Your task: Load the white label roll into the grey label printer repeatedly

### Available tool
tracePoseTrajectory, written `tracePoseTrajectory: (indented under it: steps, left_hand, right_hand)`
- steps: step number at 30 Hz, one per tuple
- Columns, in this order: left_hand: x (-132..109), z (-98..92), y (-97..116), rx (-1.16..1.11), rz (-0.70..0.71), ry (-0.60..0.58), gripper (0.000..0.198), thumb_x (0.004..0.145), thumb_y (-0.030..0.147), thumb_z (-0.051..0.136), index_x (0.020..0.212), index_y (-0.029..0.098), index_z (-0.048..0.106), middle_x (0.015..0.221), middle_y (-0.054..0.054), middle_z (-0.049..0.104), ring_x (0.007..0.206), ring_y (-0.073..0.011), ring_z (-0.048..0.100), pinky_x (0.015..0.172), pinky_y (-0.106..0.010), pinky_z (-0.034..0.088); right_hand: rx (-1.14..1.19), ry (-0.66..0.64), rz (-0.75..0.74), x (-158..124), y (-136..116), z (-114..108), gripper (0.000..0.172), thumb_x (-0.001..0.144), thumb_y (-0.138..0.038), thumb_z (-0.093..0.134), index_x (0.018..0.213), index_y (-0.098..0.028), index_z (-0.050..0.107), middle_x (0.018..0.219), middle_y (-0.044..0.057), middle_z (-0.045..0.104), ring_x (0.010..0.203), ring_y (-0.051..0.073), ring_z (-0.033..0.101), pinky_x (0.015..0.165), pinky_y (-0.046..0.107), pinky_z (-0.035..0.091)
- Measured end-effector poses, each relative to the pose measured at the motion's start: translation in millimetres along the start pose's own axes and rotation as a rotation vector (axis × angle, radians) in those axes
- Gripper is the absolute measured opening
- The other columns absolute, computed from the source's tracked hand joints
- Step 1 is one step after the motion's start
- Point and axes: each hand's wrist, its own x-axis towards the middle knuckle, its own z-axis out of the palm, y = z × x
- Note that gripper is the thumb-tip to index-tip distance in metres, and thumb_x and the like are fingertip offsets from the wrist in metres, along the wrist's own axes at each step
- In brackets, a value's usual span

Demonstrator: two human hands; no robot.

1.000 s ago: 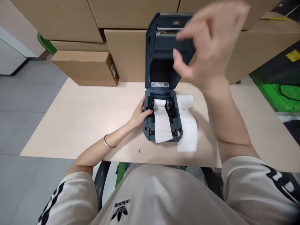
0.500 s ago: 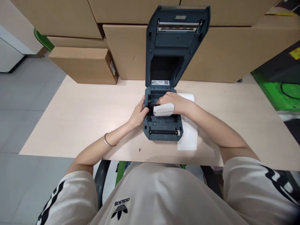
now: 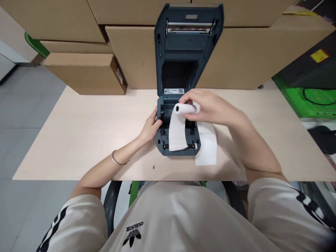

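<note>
paper roll [image 3: 184, 109] in right hand [image 3: 208, 106], qr-coded label [image 3: 174, 91], adidas shirt [image 3: 181, 213]

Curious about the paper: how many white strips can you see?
2: one strip hangs from the roll in the right hand; another strip lies on the table beside the printer. More may be hidden.

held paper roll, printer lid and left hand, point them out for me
Held paper roll [image 3: 184, 109]: head view, on its curved side.
Printer lid [image 3: 185, 49]: head view, on its inner face.
Left hand [image 3: 150, 129]: head view, on its back.
</note>
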Motion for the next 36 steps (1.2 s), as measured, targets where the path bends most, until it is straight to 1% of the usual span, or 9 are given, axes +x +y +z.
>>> tracePoseTrajectory:
  steps: [3,6,10,13,17,22,28,33,36]
  left_hand:
    - [-0.5,1.0,-1.4,-0.002,0.003,0.008,0.083,0.093,0.031,0.058,0.175,0.023,0.049,0.186,-0.008,0.052,0.175,-0.0375,0.045,0.146,-0.053,0.037]
    - [-1.4,2.4,-2.8,-0.022,-0.015,0.011,0.087,0.091,0.031,0.058,0.177,0.02,0.046,0.183,-0.01,0.055,0.171,-0.0378,0.05,0.144,-0.053,0.04]
    - [-3.1,3.2,-3.9,-0.037,-0.061,0.031,0.082,0.093,0.033,0.059,0.174,0.022,0.05,0.178,-0.009,0.061,0.165,-0.038,0.057,0.14,-0.052,0.044]
    - [-4.1,2.7,-3.9,-0.051,-0.061,0.035,0.078,0.094,0.034,0.061,0.172,0.026,0.053,0.176,-0.008,0.064,0.164,-0.0379,0.058,0.14,-0.052,0.044]
    - [-4.1,1.2,-5.2,-0.071,-0.055,0.041,0.077,0.092,0.032,0.062,0.169,0.025,0.056,0.176,-0.008,0.064,0.163,-0.0382,0.058,0.14,-0.053,0.044]
    - [-2.3,-1.3,-9.5,-0.058,-0.04,0.034,0.076,0.094,0.035,0.067,0.169,0.026,0.057,0.181,-0.007,0.058,0.171,-0.0389,0.05,0.146,-0.055,0.036]
    - [-2.1,-1.2,-8.0,-0.053,-0.044,0.046,0.08,0.092,0.034,0.066,0.171,0.024,0.055,0.183,-0.009,0.056,0.173,-0.039,0.048,0.147,-0.055,0.035]
    - [-1.8,-0.2,-4.3,-0.065,-0.022,0.037,0.08,0.091,0.032,0.065,0.17,0.024,0.056,0.181,-0.009,0.058,0.171,-0.0378,0.05,0.146,-0.055,0.037]
    - [-1.0,-0.3,-3.6,-0.065,0.007,0.024,0.077,0.092,0.034,0.065,0.168,0.023,0.057,0.181,-0.009,0.058,0.171,-0.0384,0.049,0.147,-0.056,0.035]
  right_hand:
    - [0.154,0.04,0.1,-34.3,16.5,-39.1,0.038,0.094,-0.055,0.08,0.119,-0.026,0.077,0.115,0.008,0.081,0.102,0.027,0.072,0.089,0.041,0.054]
    - [0.197,0.048,0.272,-73.5,51.2,-72.9,0.061,0.081,-0.081,0.089,0.109,-0.029,0.078,0.1,0.007,0.077,0.086,0.023,0.064,0.075,0.04,0.05]
    - [0.335,-0.098,0.462,-112.0,104.1,-94.5,0.066,0.068,-0.083,0.098,0.102,-0.03,0.08,0.086,0.004,0.073,0.077,0.021,0.062,0.07,0.04,0.047]
    - [0.457,-0.324,0.629,-120.1,125.4,-85.0,0.068,0.067,-0.084,0.097,0.102,-0.028,0.08,0.091,0.008,0.078,0.081,0.023,0.069,0.072,0.041,0.05]
    - [0.344,-0.45,0.658,-110.7,133.2,-41.1,0.067,0.066,-0.086,0.091,0.095,-0.027,0.076,0.095,0.008,0.076,0.084,0.024,0.067,0.078,0.041,0.052]
    - [0.157,-0.385,0.619,-97.0,148.6,7.8,0.068,0.062,-0.077,0.082,0.107,-0.026,0.075,0.114,0.014,0.081,0.108,0.037,0.075,0.099,0.05,0.059]
    - [0.09,-0.372,0.625,-93.3,163.5,-1.0,0.081,0.068,-0.066,0.082,0.136,-0.023,0.081,0.149,0.02,0.078,0.136,0.048,0.073,0.12,0.06,0.057]
    - [0.022,-0.156,0.435,-70.6,137.0,-4.5,0.111,0.078,-0.068,0.08,0.175,-0.021,0.054,0.183,0.019,0.051,0.166,0.052,0.05,0.138,0.067,0.04]
    - [0.041,-0.22,0.314,-46.2,112.2,13.6,0.102,0.076,-0.052,0.083,0.171,-0.026,0.057,0.176,0.015,0.061,0.161,0.05,0.056,0.134,0.067,0.045]
